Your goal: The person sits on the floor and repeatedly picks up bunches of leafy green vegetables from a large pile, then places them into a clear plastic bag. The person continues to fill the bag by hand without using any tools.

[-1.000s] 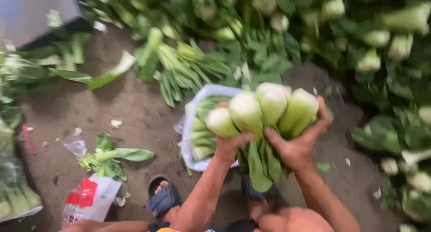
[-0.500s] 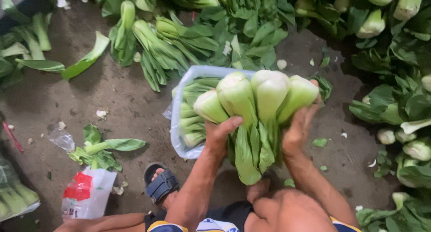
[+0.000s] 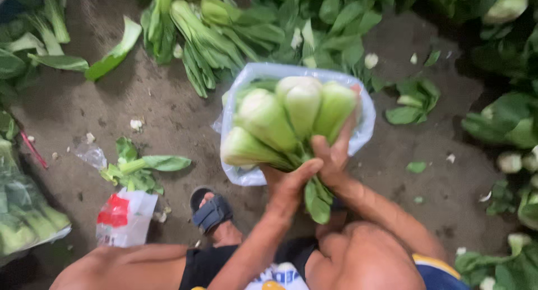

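Both hands are wrapped around a bunch of bok choy [image 3: 286, 119], four pale green heads with the stems up and the leaves hanging below the grip. The left hand [image 3: 288, 183] is curled tight round the bunch where the stems narrow, thumb across the front. The right hand [image 3: 336, 152] clamps the other side, fingers running up along the rightmost head. Compared with half a second ago, the hands have closed in: the right one was more open on the side then, now it's pressed right against the left. The bunch also sits lower, right over the mouth of the clear plastic bag [image 3: 246, 175], which already has more bok choy inside. The bag lies on the dirt floor [image 3: 168, 113], just ahead of the person's sandalled foot [image 3: 212, 211]. Loose bok choy piles [image 3: 213, 32] ring the spot, and a red and white packet [image 3: 123, 217] lies left of the foot.
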